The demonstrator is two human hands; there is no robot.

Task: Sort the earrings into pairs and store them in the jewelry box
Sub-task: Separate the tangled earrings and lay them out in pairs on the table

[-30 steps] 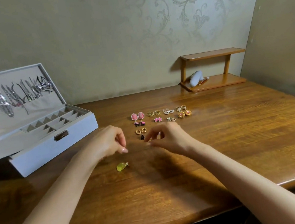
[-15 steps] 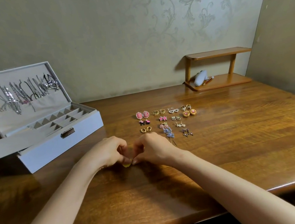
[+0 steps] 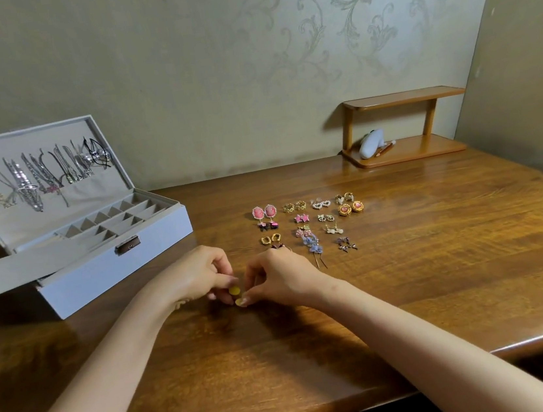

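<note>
Left hand: fingertips are pinched on a yellow earring, low over the counter
Right hand: pinched on a second yellow earring, held beside the first, probably for matching
Sorted earrings: laid in pairs behind the hands
Jewelry box: stood open at the left, compartments exposed for storing

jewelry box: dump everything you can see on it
The jewelry box is pale grey, rectangular, standing open on the left of the wooden table. Its lid leans back, with necklaces hung across its lining. Inside, it is split into small compartments that look empty. A metal latch sits mid-front.
</note>
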